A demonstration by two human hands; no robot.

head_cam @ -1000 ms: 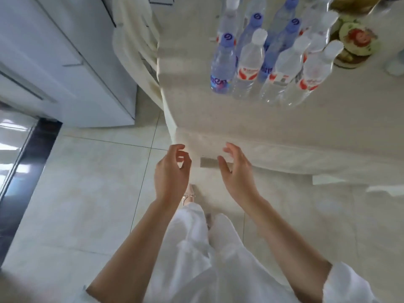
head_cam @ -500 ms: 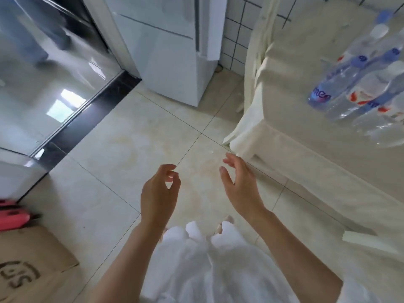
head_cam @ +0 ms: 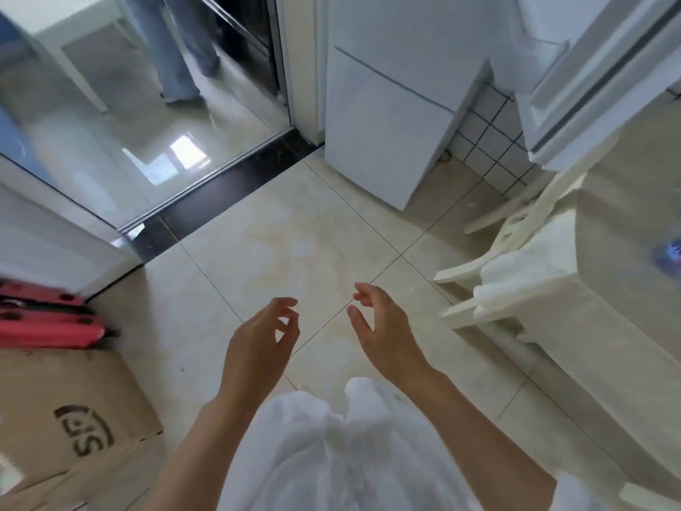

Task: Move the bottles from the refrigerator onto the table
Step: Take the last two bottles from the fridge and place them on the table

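While both your hands hang empty, left hand (head_cam: 258,344) and right hand (head_cam: 383,333) loosely curled, the refrigerator (head_cam: 387,105) stands ahead of them. One bottle (head_cam: 669,252) shows blurred on the table (head_cam: 608,289) off your right. Fetching likely remains.

The white refrigerator (head_cam: 387,116) stood shut against the tiled wall, left of the cloth-covered worktop (head_cam: 608,289), where one blurred blue-labelled bottle (head_cam: 669,252) showed.
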